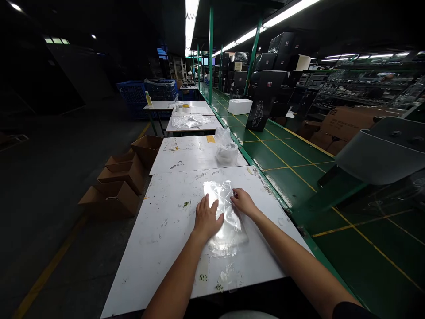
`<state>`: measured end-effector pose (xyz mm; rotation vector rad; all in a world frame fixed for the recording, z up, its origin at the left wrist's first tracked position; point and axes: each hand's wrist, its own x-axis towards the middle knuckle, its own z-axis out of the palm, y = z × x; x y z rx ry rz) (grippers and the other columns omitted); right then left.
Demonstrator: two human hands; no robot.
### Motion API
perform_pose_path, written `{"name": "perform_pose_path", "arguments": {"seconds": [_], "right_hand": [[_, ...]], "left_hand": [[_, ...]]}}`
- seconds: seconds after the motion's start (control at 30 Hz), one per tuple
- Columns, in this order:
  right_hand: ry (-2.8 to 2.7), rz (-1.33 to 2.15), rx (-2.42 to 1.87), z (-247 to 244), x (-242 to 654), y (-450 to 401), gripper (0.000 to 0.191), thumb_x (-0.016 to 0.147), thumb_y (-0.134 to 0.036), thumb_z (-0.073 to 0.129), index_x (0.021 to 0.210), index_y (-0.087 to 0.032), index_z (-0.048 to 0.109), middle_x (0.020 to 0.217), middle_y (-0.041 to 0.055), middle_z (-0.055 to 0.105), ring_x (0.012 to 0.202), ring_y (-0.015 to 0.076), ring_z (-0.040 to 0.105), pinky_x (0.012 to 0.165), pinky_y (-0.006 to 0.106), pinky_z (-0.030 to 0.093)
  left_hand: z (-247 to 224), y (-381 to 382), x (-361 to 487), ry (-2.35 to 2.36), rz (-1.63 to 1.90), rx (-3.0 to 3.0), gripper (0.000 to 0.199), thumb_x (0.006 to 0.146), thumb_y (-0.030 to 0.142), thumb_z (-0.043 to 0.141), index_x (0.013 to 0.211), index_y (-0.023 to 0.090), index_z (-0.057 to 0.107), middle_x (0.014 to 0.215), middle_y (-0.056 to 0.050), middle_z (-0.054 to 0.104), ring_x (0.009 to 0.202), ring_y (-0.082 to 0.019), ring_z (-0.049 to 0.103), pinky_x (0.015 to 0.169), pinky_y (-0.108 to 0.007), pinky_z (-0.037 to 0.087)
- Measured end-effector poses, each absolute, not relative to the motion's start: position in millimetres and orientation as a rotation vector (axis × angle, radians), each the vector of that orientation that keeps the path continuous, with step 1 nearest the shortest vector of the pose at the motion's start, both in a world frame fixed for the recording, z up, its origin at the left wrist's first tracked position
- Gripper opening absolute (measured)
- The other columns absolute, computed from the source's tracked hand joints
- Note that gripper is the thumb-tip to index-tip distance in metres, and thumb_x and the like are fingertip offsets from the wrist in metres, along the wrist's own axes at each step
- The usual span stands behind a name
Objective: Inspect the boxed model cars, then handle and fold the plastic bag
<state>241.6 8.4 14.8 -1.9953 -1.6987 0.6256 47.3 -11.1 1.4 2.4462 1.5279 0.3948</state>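
head | scuffed white workbench (159, 239) | hands (207, 218) (244, 201) on plastic bag (226, 212) | green floor (279, 155)

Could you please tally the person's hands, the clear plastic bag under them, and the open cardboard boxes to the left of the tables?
Hands: 2 (left hand, right hand)
Clear plastic bag: 1
Open cardboard boxes: 4
Total: 7
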Motion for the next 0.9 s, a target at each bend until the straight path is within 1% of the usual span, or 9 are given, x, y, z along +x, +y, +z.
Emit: {"name": "perform_pose_path", "arguments": {"seconds": [0.23, 0.33, 0.4, 0.47, 0.57, 0.63, 0.73, 0.83, 0.9], "right_hand": [[-1.820, 0.383, -1.982, 8.9, 232.6, 17.0, 0.055, 0.088, -0.021, 0.042, 0.140, -0.004, 0.041, 0.135, 0.0171, 0.044, 0.122, 0.0269, 0.045, 0.104, 0.039, 0.041], [-2.136, 0.151, -1.729, 11.0, 224.7, 10.7, 0.054, 0.092, -0.025, 0.040, 0.143, -0.007, 0.039, 0.148, 0.0146, 0.030, 0.138, 0.0297, 0.028, 0.114, 0.046, 0.030], [-2.434, 0.161, -1.392, 10.3, 219.8, 5.7, 0.055, 0.096, -0.031, 0.034, 0.147, -0.012, 0.034, 0.154, 0.0085, 0.020, 0.145, 0.0249, 0.015, 0.119, 0.044, 0.022], [-2.625, 0.279, -1.190, 7.7, 219.3, 2.9, 0.057, 0.099, -0.038, 0.024, 0.151, -0.014, 0.024, 0.156, 0.0049, 0.012, 0.147, 0.0195, 0.008, 0.121, 0.040, 0.019], [-2.700, 0.405, -1.303, 3.5, 229.0, 5.7, 0.067, 0.098, -0.051, 0.017, 0.154, -0.014, 0.009, 0.156, 0.0042, 0.004, 0.147, 0.0202, 0.005, 0.122, 0.043, 0.012], [-2.726, 0.426, -1.387, 2.8, 238.3, 11.3, 0.075, 0.095, -0.061, 0.017, 0.154, -0.015, 0.007, 0.156, 0.0032, 0.002, 0.147, 0.0226, 0.003, 0.121, 0.047, 0.006], [-2.767, 0.429, -1.403, 4.5, 247.1, 19.2, 0.079, 0.093, -0.066, 0.016, 0.153, -0.018, 0.007, 0.156, 0.0019, 0.000, 0.147, 0.0234, 0.001, 0.120, 0.049, 0.001], [-2.775, 0.436, -1.402, 6.2, 248.0, 21.5, 0.079, 0.092, -0.067, 0.016, 0.154, -0.017, 0.008, 0.156, 0.0031, 0.000, 0.147, 0.0238, 0.000, 0.119, 0.049, 0.000], [-2.757, 0.434, -1.404, 5.9, 247.5, 20.5, 0.078, 0.093, -0.065, 0.018, 0.154, -0.018, 0.007, 0.156, 0.0037, 0.000, 0.147, 0.0236, 0.001, 0.119, 0.048, 0.001]], "left_hand": [[5.8, -13.1, 48.5, 1.517, 0.304, 2.502, 0.058, 0.090, 0.048, 0.038, 0.142, 0.022, 0.043, 0.155, -0.010, 0.021, 0.145, -0.027, 0.009, 0.116, -0.050, 0.007], [5.3, -12.4, 48.1, 1.479, 0.213, 2.505, 0.062, 0.093, 0.050, 0.029, 0.147, 0.020, 0.035, 0.155, -0.010, 0.019, 0.145, -0.026, 0.010, 0.116, -0.053, 0.004], [3.5, -12.1, 47.4, 1.455, 0.157, 2.516, 0.066, 0.094, 0.051, 0.024, 0.150, 0.017, 0.028, 0.156, -0.010, 0.016, 0.146, -0.026, 0.006, 0.116, -0.053, 0.000], [1.7, -12.0, 46.7, 1.446, 0.109, 2.529, 0.068, 0.094, 0.050, 0.020, 0.152, 0.013, 0.021, 0.156, -0.010, 0.014, 0.146, -0.025, 0.002, 0.116, -0.053, -0.004], [1.3, -11.7, 46.4, 1.449, 0.071, 2.536, 0.070, 0.094, 0.054, 0.017, 0.153, 0.015, 0.018, 0.157, -0.009, 0.005, 0.146, -0.025, -0.002, 0.115, -0.054, -0.007], [3.2, -11.2, 47.4, 1.433, 0.041, 2.535, 0.077, 0.091, 0.063, 0.016, 0.153, 0.016, 0.016, 0.157, -0.009, -0.001, 0.145, -0.027, -0.006, 0.113, -0.055, -0.008], [7.0, -9.8, 50.9, 1.435, -0.019, 2.527, 0.088, 0.087, 0.072, 0.018, 0.153, 0.014, 0.014, 0.156, -0.012, -0.004, 0.145, -0.029, -0.008, 0.112, -0.058, -0.007], [8.6, -10.8, 55.4, 1.475, -0.011, 2.565, 0.087, 0.088, 0.070, 0.023, 0.153, 0.012, 0.016, 0.156, -0.015, -0.001, 0.145, -0.031, -0.006, 0.112, -0.058, -0.007], [8.7, -14.6, 57.4, 1.433, 0.078, 2.696, 0.079, 0.091, 0.063, 0.027, 0.152, 0.012, 0.019, 0.156, -0.015, 0.001, 0.145, -0.030, -0.006, 0.113, -0.056, -0.007]]}}
